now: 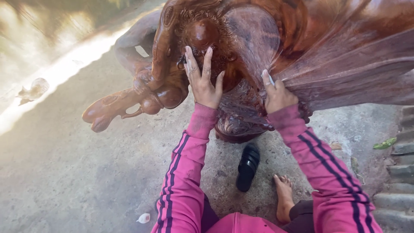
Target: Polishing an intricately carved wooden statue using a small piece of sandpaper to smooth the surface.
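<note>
Carved wooden statue (302, 47), reddish-brown and glossy, fills the top of the view and stands on a grey concrete floor (64, 172); its long body runs from the upper right down toward the left, where a smooth rounded limb (108, 110) points out to the lower left. The wood shows fine curls, ridges and long fluted folds on the right side, with a rounded carved base (235, 129) touching the floor between the person's arms. The left hand (202, 80) lies flat and open, fingers spread, pressed against the curly carved middle of the statue and gripping nothing. The right hand (276, 92) is curled closed over the edge of a fluted fold, with something small and pale under its fingers that cannot be made out. Both arms wear pink sleeves with dark stripes. A black sandal (248, 166) lies on the floor just beside a bare foot (283, 196). A small white scrap (143, 218) lies near the left elbow, and a green leaf (384, 143) rests by the grey steps (401, 172) at right.
</note>
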